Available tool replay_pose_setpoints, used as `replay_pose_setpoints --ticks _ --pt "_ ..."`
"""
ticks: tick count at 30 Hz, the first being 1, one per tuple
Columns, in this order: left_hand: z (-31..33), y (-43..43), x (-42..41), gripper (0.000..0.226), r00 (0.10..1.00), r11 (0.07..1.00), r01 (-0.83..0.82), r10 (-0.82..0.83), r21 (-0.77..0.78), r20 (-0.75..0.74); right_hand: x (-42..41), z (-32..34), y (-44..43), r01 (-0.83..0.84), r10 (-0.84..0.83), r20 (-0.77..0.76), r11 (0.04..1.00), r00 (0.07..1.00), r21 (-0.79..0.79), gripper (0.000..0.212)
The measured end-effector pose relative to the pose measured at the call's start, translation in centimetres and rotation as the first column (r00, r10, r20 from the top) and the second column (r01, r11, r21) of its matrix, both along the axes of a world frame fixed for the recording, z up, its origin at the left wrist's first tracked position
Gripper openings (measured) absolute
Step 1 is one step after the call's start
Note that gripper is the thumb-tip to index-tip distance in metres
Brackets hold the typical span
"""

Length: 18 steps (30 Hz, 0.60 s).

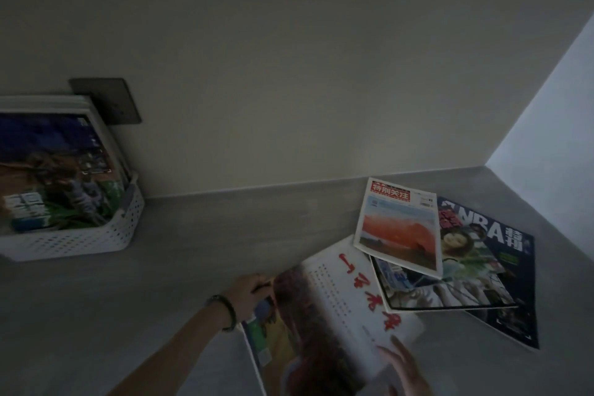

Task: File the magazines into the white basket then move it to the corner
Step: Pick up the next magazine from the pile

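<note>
1. Countertop (209, 235), grey and dim, fills the lower half of the frame and meets a pale wall (289, 58) along a line running toward the right edge.
2. At the left edge sits the white basket (96, 238), perforated, with several magazines (54, 170) already standing in it, leaning back toward a dark wall plate (109, 100) behind them.
3. Lower centre, I hold a magazine with red calligraphy (356, 299) on a white cover; it is tilted, with more pages or another issue (266, 337) showing under its left side.
4. In the right part of the frame lie three more, overlapping: a black NBA magazine (501, 254) lowest, a photo-covered one (450, 292) across it, and a sunset-cover issue (398, 228) on top.
5. My left hand (247, 292), a dark beaded bracelet (225, 312) on its wrist, is clenched on the red-lettered magazine's upper left edge.
6. My right hand (401, 366), at the bottom edge, lies fingers spread on the cover's lower corner; I cannot tell whether it grips.
</note>
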<state>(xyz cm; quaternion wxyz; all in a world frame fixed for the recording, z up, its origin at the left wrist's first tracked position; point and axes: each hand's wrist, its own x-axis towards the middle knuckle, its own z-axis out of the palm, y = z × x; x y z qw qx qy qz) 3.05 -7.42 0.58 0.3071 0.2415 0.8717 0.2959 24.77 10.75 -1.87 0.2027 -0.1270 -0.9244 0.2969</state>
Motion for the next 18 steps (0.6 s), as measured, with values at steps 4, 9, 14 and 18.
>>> replay_pose_setpoints --ticks 4,9,14,18 --pt "2.4 -7.7 -2.6 0.022 0.983 0.98 -0.143 0.157 0.138 -0.097 -2.1 0.0 -3.5 0.205 -0.26 -0.145 0.926 0.955 -0.316 0.068" --pt "5.8 -16.3 -4.3 0.021 0.884 0.827 -0.429 0.467 0.364 -0.02 -9.9 2.4 -9.0 0.237 -0.105 0.213 0.376 0.971 -0.896 0.079" --pt "7.4 -21.3 -3.9 0.018 0.787 0.656 -0.575 0.606 0.489 0.112 -18.5 7.3 -15.1 0.05 0.154 0.086 0.222 0.984 -0.974 0.043" --pt "8.5 -25.0 -5.4 0.037 0.772 0.677 -0.592 0.632 0.438 0.066 -23.5 10.1 -17.4 -0.081 0.189 0.039 0.586 0.981 -0.806 0.034"
